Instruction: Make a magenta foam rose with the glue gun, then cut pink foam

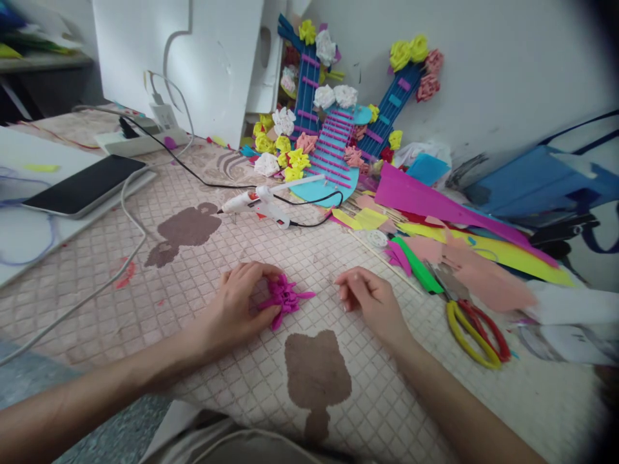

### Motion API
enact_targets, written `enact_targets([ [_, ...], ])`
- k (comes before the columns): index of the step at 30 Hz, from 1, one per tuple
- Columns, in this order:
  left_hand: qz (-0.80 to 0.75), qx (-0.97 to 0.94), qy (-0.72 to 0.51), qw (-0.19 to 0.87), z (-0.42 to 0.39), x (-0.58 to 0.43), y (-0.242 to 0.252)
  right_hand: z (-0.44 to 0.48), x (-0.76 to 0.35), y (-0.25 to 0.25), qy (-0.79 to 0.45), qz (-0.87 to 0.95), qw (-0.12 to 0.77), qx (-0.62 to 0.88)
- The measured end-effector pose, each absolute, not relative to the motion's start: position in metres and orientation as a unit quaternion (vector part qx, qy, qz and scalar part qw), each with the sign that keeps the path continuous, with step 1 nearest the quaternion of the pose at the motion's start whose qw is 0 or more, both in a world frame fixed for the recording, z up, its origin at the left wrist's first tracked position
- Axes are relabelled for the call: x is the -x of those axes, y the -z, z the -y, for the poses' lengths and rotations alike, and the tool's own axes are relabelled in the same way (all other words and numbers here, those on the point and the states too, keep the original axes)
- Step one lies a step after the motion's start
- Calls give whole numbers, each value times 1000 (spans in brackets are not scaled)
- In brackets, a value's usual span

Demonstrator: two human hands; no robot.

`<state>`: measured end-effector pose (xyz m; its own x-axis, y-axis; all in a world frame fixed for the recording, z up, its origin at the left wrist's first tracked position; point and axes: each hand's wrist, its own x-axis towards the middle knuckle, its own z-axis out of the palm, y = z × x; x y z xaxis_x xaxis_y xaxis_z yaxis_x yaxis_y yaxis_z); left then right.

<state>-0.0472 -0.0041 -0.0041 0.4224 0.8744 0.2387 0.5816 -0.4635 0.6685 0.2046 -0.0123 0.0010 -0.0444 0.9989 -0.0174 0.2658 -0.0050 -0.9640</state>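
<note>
My left hand (239, 301) rests on the patterned tablecloth (207, 258) with its fingers and thumb closed round a magenta foam flower (285, 298). The flower's pointed petals stick out to the right of the fingers. My right hand (367, 298) lies a short way to the right, apart from the flower, fingers curled inward and pressed together; I cannot make out anything in them. A white hot glue gun (254, 203) lies on the cloth beyond both hands, its black cord trailing off.
Scissors (471, 322) with yellow and red handles lie right of my right hand. Coloured foam sheets (435, 206) pile at the right. A blue and pink foam structure (333, 145) with paper flowers leans on the wall. A phone (84, 185) and power strip (140, 138) sit left.
</note>
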Motion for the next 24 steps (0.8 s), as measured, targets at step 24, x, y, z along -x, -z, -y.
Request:
enact_targets([
  [24, -455, -806, -283, 252, 4, 46, 2, 0, -213, -12, -274, 622, 501, 536],
])
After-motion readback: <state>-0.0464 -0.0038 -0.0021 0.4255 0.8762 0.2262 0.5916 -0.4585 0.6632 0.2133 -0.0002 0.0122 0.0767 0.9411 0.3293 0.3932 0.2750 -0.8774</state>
